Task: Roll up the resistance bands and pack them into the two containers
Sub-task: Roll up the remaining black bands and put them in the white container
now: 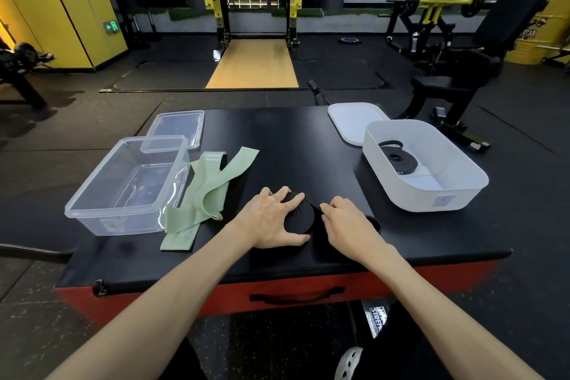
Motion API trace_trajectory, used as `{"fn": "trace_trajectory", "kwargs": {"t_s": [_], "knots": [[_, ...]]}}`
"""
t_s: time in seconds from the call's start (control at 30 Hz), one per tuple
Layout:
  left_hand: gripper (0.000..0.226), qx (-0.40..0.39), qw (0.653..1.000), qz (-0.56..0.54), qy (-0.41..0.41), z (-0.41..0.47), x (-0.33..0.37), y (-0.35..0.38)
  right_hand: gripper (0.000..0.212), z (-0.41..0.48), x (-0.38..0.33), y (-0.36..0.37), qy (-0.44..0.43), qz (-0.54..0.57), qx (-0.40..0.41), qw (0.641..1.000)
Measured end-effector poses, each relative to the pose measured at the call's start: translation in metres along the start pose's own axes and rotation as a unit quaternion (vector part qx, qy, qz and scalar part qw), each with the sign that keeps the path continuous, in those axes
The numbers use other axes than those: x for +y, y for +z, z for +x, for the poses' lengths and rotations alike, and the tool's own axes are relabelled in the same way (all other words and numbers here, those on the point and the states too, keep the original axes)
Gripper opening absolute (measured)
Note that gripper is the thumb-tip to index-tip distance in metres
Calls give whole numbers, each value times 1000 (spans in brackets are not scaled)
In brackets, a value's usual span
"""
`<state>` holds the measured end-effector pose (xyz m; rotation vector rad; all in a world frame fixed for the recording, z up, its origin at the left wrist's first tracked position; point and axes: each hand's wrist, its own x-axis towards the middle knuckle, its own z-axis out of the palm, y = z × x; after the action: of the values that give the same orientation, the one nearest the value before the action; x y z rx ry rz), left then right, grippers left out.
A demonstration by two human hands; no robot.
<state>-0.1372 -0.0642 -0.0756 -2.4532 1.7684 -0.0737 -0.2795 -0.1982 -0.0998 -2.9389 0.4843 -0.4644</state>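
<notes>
1. A padded box [277, 139] with a black top and red sides carried everything.
2. Clear plastic container [129, 222] sat at the left edge of the box, open, with nothing visible inside it.
3. White container [416, 197] sat at the right edge, open. A coiled black band [398, 157] lay inside, toward its far end.
4. White lid [351, 123] lay flat at the far right corner, partly under the white container.
5. Clear lid [179, 123] lay flat at the far left corner, just behind the clear container.
6. Green fabric bands [209, 191] lay unrolled in a loose heap just right of the clear container, touching its wall.
7. Black resistance band [299, 216] was near the front edge, at the middle, partly wound into a flat coil on the top.
8. Left hand [268, 219] covered the coil, fingers spread and curved over it, with the thumb against its near side.
9. Right hand [345, 222] was just right of the coil, with its fingers curled and the tips on the band's loose length. A loop of the band showed past the knuckles.
</notes>
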Motion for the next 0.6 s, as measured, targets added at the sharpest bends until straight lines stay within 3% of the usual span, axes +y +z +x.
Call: {"fn": "trace_trajectory", "kwargs": {"t_s": [0.33,0.47,0.6], "knots": [[99,20,981,-52,-186,-1,34,1,24,0,-10,-8,17,-1,-17,1000],[101,17,981,-53,-184,-3,36,0,24,1,-7,-4,52,26,-5,998],[108,-48,992,-75,-90,-2,18,-5,27,1,-7,-4,56,13,-4,998]]}}
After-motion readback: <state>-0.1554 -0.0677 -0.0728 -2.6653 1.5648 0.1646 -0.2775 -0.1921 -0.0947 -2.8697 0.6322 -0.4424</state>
